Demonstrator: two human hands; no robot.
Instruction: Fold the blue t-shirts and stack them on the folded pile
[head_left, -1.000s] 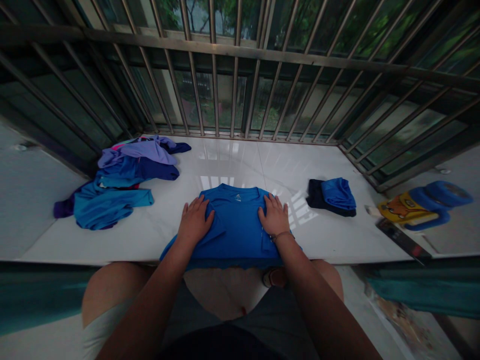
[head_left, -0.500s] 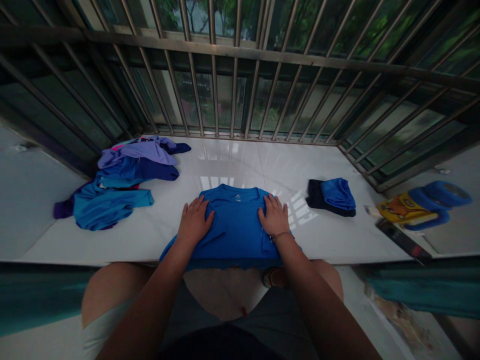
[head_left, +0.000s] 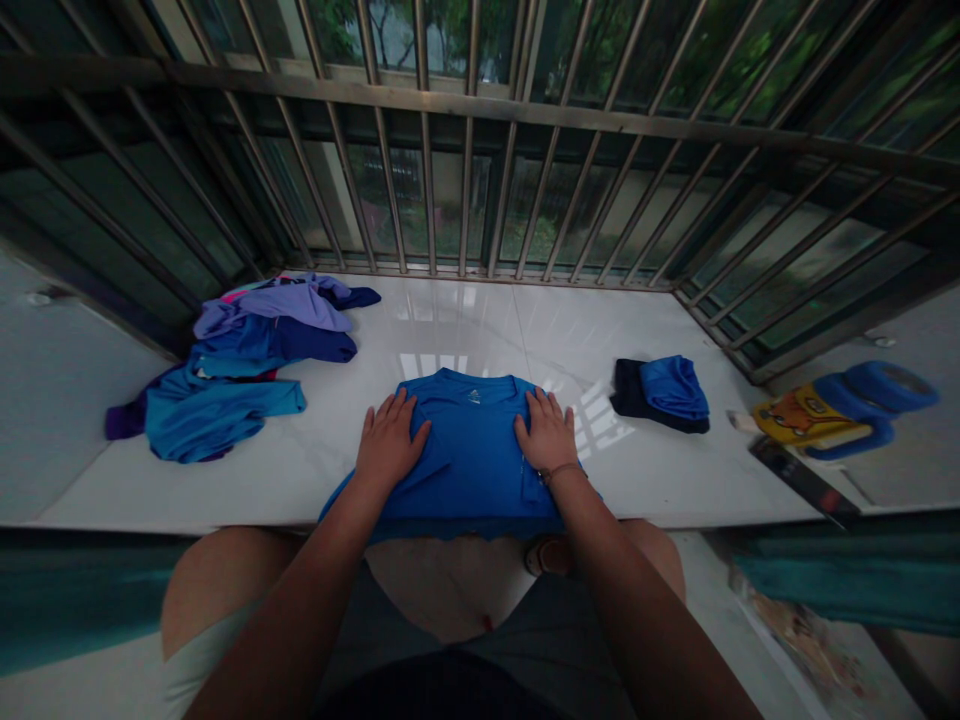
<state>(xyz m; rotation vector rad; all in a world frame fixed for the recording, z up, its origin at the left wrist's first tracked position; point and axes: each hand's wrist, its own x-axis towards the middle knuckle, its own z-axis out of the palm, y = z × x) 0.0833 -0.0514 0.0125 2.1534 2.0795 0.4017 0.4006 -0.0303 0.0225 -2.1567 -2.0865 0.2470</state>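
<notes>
A blue T-shirt point(head_left: 472, 450) lies spread on the white ledge in front of me, its collar with a small pale logo facing the window and its lower part reaching over the front edge. My left hand point(head_left: 390, 437) rests flat on the shirt's left shoulder, fingers stretched toward the window. On the right shoulder lies my right hand point(head_left: 547, 430), also flat with fingers apart, a thin bracelet at its wrist. The shirt's sides look folded inward beneath my hands; part of the fabric there is covered.
Loose blue and purple clothes point(head_left: 247, 370) are heaped at the left of the white ledge point(head_left: 480, 310). To the right sit folded blue and black garments point(head_left: 664, 393), a yellow and blue bottle point(head_left: 832, 405) and a dark flat box point(head_left: 806, 480). Metal bars point(head_left: 487, 105) stand along the back.
</notes>
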